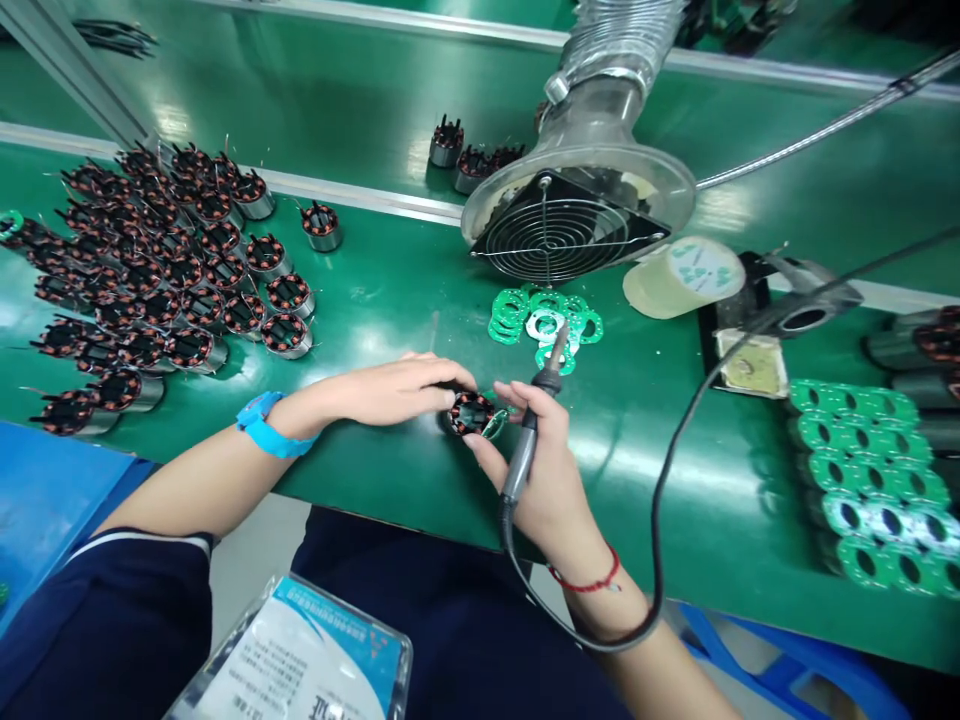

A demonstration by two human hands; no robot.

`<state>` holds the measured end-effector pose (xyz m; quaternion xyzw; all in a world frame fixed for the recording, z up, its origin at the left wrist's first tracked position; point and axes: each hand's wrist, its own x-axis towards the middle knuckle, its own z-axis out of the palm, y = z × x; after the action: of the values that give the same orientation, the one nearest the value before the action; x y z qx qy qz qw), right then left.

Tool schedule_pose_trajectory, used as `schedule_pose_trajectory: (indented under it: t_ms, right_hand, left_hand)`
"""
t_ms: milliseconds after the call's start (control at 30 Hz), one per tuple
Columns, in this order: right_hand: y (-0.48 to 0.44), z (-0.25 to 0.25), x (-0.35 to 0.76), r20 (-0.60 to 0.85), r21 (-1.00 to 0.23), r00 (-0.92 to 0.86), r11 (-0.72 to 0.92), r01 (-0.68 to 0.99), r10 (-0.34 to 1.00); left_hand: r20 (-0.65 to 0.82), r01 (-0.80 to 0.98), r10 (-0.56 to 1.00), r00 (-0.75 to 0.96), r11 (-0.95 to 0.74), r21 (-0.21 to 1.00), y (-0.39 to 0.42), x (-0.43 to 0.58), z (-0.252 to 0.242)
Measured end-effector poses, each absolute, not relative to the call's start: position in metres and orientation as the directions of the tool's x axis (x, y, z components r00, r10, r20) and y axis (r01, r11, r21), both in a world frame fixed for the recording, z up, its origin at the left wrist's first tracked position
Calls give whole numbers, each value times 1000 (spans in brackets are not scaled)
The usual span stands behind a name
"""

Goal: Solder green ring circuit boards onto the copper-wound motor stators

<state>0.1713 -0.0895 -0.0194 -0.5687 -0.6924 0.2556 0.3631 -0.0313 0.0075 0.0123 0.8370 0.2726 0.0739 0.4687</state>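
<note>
A motor stator [470, 413] with copper windings and black insulation stands on the green bench in front of me. My left hand [394, 390] grips its left side between thumb and fingers. In my right hand [551, 480] is a soldering iron [523, 455], its tip pointing up and away from the stator. The thumb and fingertips of that hand also reach the stator's right side, where a green ring-shaped circuit board [495, 424] stands tilted at its edge. Whether the fingers pinch that board, I cannot tell. Several loose ring boards [508, 315] lie just beyond.
Many stators [187, 270] crowd the left of the bench. A fume extractor [559, 230] hangs over the back, beside a roll-shaped container [684, 277] and a soldering iron stand [806, 310] with a sponge [750, 362]. Panels of ring boards [874, 480] lie right. The iron's cable [658, 540] loops over my right forearm.
</note>
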Motion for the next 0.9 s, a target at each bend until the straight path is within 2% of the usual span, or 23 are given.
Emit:
schedule_pose_trajectory:
  t_ms: [200, 333, 433, 500, 667, 900]
  right_hand:
    - [-93, -16, 180, 43, -737, -112, 107, 667, 993]
    - [-91, -15, 186, -23, -829, -94, 34, 558, 995]
    - [-89, -16, 187, -4, -891, -65, 26, 453, 998]
    - [-88, -15, 187, 13, -895, -31, 25, 446, 999]
    - [-82, -5, 185, 52, -825, -59, 76, 560, 997]
    - [-72, 12, 181, 127, -676, -206, 237, 698, 970]
  left_hand:
    - [-161, 533, 633, 758, -457, 712, -4, -20, 10]
    - [-166, 537, 587, 792, -542, 647, -11, -18, 10]
    - [-150, 561, 591, 792, -608, 562, -16, -16, 9]
    - [-141, 591, 617, 774, -625, 510, -20, -13, 9]
    - [-128, 610, 639, 759, -628, 483, -22, -10, 8]
    - [-94, 554, 608, 788, -634, 540, -15, -18, 5]
